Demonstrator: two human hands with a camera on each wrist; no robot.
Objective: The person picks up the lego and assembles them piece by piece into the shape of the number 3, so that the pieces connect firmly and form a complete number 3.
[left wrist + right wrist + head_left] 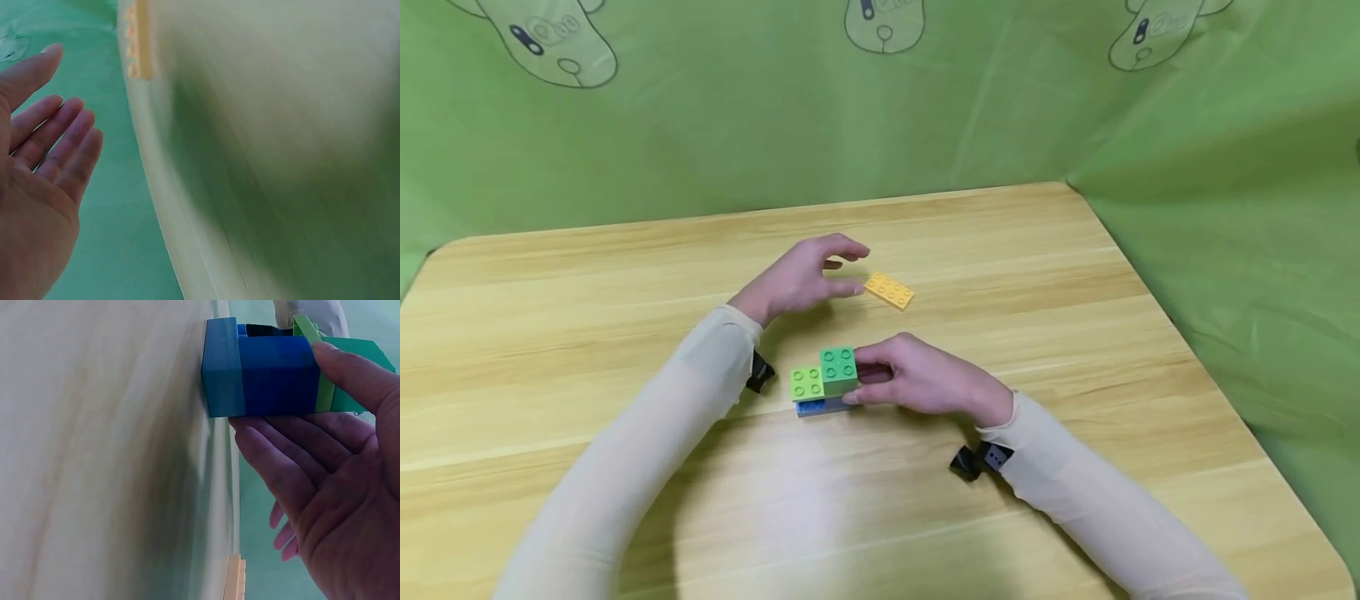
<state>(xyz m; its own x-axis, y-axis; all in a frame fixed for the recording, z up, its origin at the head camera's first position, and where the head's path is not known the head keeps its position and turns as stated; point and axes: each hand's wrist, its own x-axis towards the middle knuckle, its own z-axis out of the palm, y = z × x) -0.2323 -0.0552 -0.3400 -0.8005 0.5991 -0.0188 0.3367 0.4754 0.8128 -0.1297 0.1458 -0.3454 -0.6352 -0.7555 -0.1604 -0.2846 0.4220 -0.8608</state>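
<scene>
A small stack of toy building bricks stands on the wooden table. Its green brick (838, 369) sits on one end of a lime plate (806, 384), with a dark blue brick (278, 375) under that and a lighter blue piece (223, 369) at the bottom. My right hand (921, 375) holds the stack from the right, thumb on one side and fingers on the other. Farther back, my left hand (805, 275) has its fingers relaxed and spread. Its thumb tip is close to a yellow-orange plate (890, 290); whether they touch I cannot tell.
The wooden table (587, 350) has rounded corners. Green cloth (737, 125) with printed animal figures hangs behind it and along its right side. Black wrist-worn pieces (760, 372) show at both sleeves.
</scene>
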